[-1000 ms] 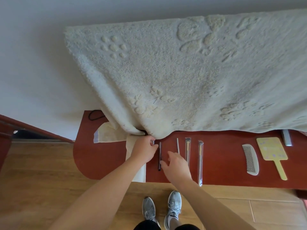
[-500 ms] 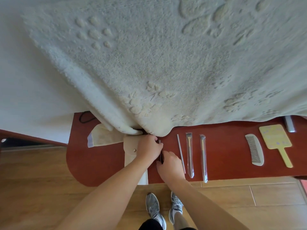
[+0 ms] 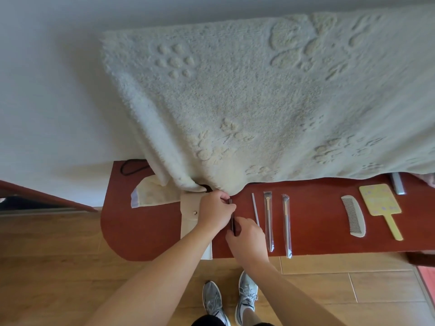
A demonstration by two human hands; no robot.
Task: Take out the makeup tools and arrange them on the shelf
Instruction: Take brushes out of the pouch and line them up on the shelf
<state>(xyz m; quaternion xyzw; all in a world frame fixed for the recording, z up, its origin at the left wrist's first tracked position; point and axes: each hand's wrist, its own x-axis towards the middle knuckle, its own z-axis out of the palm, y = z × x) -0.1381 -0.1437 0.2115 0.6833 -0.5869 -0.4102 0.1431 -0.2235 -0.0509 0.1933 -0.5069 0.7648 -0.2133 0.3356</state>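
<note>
— Dark makeup stick (image 3: 232,221): state its position.
— It lies front to back over the red-brown shelf (image 3: 317,231), just right of the cream snap pouch (image 3: 189,217). My left hand (image 3: 215,212) pinches its far end and my right hand (image 3: 247,236) pinches its near end. Both grips are closed on it, fingers curled.
— Is it resting on the shelf or lifted?
— I cannot tell; my hands cover the underside.
— List the items to the right, in order.
— One thin pale rod (image 3: 255,209), just beside my right hand. Two brushes in clear sleeves (image 3: 268,220) (image 3: 286,224), parallel to the rod. Well apart from these, a grey comb (image 3: 354,216), then a yellow hand mirror (image 3: 380,201) with its handle toward me. A silver-grey bar (image 3: 397,183) sits at the rear, its far end under the blanket.
— And to the left?
— The pouch runs under my left wrist, and its near end overhangs the front edge of the shelf. A cream mesh bag (image 3: 150,192) lies against its far left side. A black cord loop (image 3: 133,167) lies at the rear left corner.
— Above the shelf?
— A fluffy cream blanket (image 3: 259,102) with an embossed pattern hangs over the rear of the shelf. One fold comes down just beside my left hand.
</note>
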